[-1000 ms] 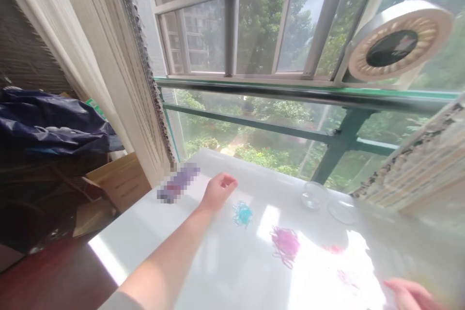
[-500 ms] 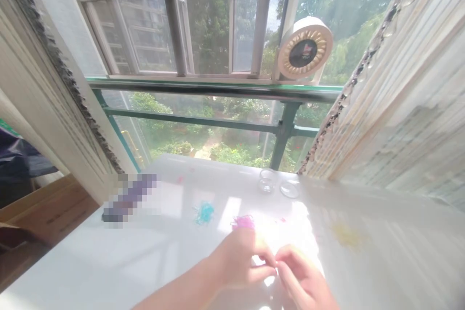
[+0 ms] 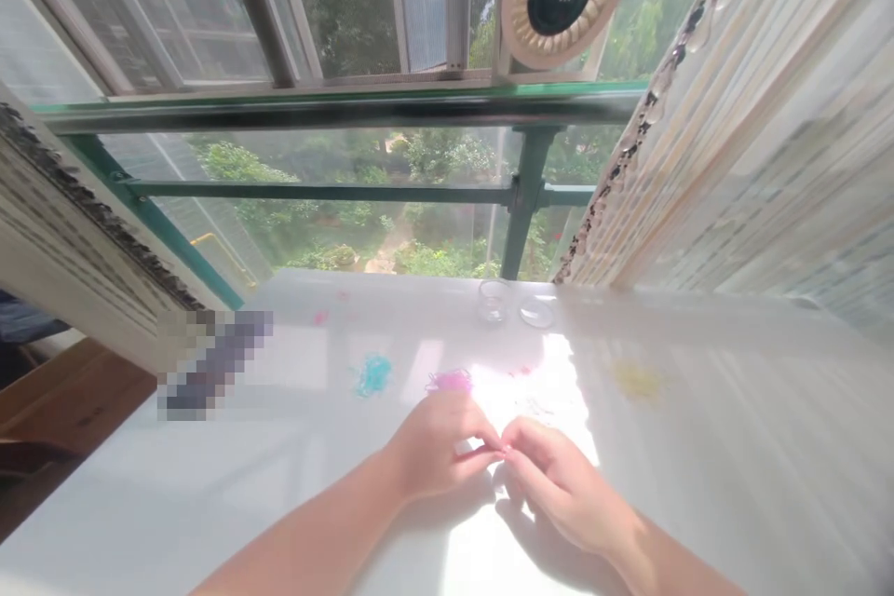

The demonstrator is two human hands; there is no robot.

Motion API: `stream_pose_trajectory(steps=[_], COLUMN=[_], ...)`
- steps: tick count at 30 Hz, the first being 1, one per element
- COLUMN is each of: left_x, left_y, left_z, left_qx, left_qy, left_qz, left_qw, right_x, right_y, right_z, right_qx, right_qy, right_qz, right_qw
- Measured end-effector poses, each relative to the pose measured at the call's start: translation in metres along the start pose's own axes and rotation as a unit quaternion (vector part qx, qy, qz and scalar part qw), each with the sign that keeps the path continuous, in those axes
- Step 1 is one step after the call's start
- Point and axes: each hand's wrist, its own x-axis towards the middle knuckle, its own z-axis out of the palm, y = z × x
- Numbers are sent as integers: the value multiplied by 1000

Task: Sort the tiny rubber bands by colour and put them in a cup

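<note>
White table (image 3: 209, 484) at window. Left hand (image 3: 437, 447) and right hand (image 3: 559, 480) meet fingertip to fingertip near its middle, pinched shut, perhaps on something tiny; pink pile (image 3: 451, 381) just beyond the left.

Both hands (image 3: 503, 466) low, fingertips pinched together.

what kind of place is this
Probably a home balcony or window nook used as a craft spot: a white table stands against tall windows with a green railing, curtains hang beside it, and small coloured heaps lie by the hands.
</note>
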Motion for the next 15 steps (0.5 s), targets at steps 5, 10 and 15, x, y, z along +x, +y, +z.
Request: stream_pose_trajectory(steps=[5,10,15], left_x=[-1,0,0], left_y=[1,1,2], left_z=[-2,-3,-4], left_qx=[-10,-14,-17], left_qy=[-11,-35,-45], left_qz=[4,-4,-14], left_qw=[1000,999,999], right_x=[1,1,2], right_y=[-4,-2,1], right_z=[-1,-2,-3], right_qx=[23,66,16], right_qy=[12,13,36], right_qz=[18,19,-1], right_qw=[1000,998,999])
